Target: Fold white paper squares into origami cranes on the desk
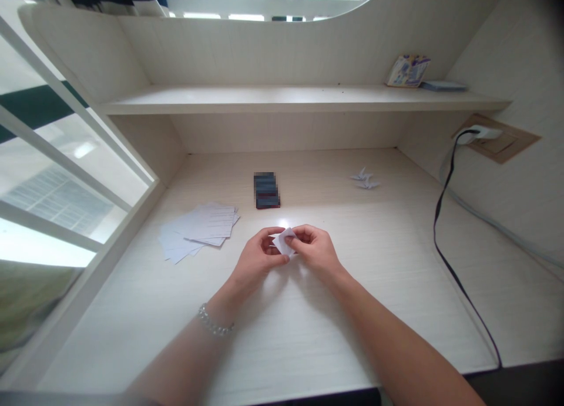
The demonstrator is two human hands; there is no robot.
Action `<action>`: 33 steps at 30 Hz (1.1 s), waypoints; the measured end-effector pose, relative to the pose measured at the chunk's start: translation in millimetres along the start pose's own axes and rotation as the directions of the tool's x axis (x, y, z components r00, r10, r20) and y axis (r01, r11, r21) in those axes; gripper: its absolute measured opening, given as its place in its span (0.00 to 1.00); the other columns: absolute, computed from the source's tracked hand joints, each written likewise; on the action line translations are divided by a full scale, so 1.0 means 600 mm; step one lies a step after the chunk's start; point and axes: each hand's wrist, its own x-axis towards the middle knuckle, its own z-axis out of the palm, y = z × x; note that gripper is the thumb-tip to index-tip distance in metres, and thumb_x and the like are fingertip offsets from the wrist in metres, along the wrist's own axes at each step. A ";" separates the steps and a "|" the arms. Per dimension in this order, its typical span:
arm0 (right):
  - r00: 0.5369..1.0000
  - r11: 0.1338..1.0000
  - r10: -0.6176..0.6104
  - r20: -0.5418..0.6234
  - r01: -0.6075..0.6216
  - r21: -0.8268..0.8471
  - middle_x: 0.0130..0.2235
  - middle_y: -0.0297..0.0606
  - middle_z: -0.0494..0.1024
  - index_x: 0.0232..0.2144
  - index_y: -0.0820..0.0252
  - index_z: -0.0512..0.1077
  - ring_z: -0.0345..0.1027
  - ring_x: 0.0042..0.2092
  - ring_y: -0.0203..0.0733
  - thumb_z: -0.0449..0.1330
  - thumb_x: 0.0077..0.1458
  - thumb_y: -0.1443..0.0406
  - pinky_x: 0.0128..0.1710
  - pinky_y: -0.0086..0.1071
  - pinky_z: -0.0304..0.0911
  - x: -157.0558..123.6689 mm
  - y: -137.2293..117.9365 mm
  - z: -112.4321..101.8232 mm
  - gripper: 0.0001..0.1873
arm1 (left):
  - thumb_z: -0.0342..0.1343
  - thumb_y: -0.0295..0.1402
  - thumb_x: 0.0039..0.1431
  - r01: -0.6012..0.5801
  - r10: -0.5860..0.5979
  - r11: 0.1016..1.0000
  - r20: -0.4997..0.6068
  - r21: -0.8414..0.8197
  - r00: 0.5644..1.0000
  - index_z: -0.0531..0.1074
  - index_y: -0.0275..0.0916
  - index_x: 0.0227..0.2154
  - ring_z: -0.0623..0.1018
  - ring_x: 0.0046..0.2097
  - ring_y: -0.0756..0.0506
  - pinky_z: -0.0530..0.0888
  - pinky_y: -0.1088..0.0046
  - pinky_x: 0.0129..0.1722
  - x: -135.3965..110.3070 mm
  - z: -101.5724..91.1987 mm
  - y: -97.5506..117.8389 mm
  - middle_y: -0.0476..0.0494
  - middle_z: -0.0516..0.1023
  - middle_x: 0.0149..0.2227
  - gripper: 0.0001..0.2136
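Between my two hands is a small piece of folded white paper (284, 242), held just over the middle of the desk. My left hand (261, 254) has its fingers closed on the paper's left and lower edge, and a bracelet circles that wrist. From the other side, my right hand (316, 245) pinches the same paper, its thumb lying across the front face. Fingers cover part of the folds. To the left lies a spread stack of white paper sheets (207, 227). Farther back on the right sit a few small folded paper cranes (365, 180).
A dark phone-like block (266, 190), blurred out, lies beyond my hands. Above runs a shelf (247, 98) with a patterned box (409, 71) on it. A black cable (440, 247) drops from the wall socket (497, 138) across the desk's right side. Rails (66, 159) border the left.
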 end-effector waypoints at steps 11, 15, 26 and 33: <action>0.994 0.996 0.075 0.073 -0.079 0.041 0.30 0.40 0.76 0.30 0.63 0.74 0.69 0.31 0.39 0.65 0.42 0.57 0.29 0.31 0.63 0.001 0.003 -0.001 0.16 | 0.60 0.31 0.43 -0.024 0.020 0.999 -0.135 -0.028 0.991 0.76 0.35 0.30 0.75 0.31 0.48 0.71 0.74 0.32 0.010 -0.011 -0.002 0.42 0.78 0.31 0.09; 0.991 0.987 0.105 0.081 -0.113 0.110 0.30 0.39 0.76 0.30 0.62 0.73 0.69 0.31 0.40 0.66 0.40 0.57 0.29 0.31 0.63 0.001 0.004 -0.002 0.16 | 0.58 0.30 0.44 0.020 -0.038 0.986 -0.108 -0.168 0.993 0.76 0.34 0.29 0.75 0.32 0.47 0.73 0.70 0.33 0.008 -0.009 0.003 0.41 0.78 0.31 0.08; 0.977 0.972 0.166 0.133 -0.185 0.146 0.30 0.39 0.75 0.30 0.62 0.75 0.68 0.31 0.38 0.65 0.40 0.59 0.28 0.29 0.64 0.000 -0.007 -0.004 0.14 | 0.60 0.31 0.43 -0.009 -0.004 0.995 -0.129 -0.096 0.992 0.76 0.35 0.28 0.74 0.30 0.49 0.71 0.74 0.30 0.009 -0.008 0.003 0.43 0.77 0.29 0.07; 0.967 0.959 0.210 0.141 -0.233 0.164 0.33 0.40 0.78 0.31 0.60 0.78 0.70 0.34 0.40 0.65 0.38 0.64 0.31 0.31 0.67 0.001 -0.012 -0.012 0.12 | 0.58 0.29 0.43 0.005 -0.019 0.991 -0.105 -0.135 0.994 0.76 0.36 0.27 0.74 0.30 0.49 0.71 0.74 0.31 0.011 -0.010 0.001 0.45 0.76 0.28 0.06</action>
